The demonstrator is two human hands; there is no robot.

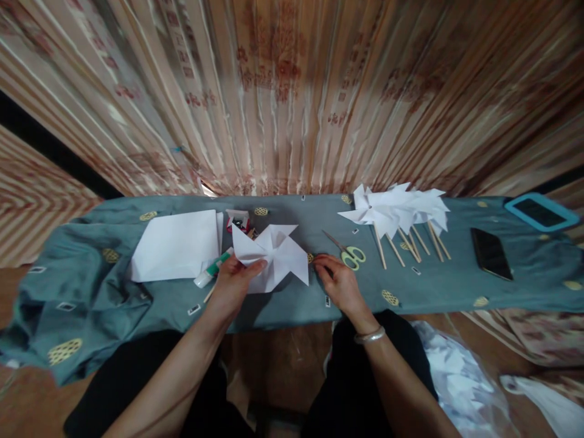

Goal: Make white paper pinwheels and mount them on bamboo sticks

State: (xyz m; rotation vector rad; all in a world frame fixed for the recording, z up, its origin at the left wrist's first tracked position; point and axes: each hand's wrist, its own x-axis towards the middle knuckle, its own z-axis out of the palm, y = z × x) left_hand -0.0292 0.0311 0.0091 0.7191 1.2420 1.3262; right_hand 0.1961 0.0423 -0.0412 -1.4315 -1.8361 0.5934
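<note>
Looking down from the head view, we grip a paper pinwheel (274,250) in our left hand (235,278), thumb across its front, over the middle of the desk (292,207). Our right hand (337,283) sits just to the right, fingers curled together; we cannot tell whether they pinch anything.

The pinwheel partly hides a small red-and-white box (237,220) behind it. A green-and-white glue tube (213,269) lies close by our left hand, beside a stack of white paper (177,246). Scissors (349,254) with pale green handles lie near our right hand. Farther right, overlapping mounted pinwheels (396,210) lie with their sticks (395,249) pointing towards us, then a black phone (491,252) and a blue-framed tablet (541,212).

Grey-green cloth (292,310) with yellow dotted patches covers the desk, bunched into folds at the left end. Beyond hangs a pleated, beige curtain (274,91) with reddish floral prints. A clear plastic bag (460,377) of white pieces rests below, at right.

Our pinwheel is creased paper, its points sharp and angular; the sticks look like plain, slim wood.
</note>
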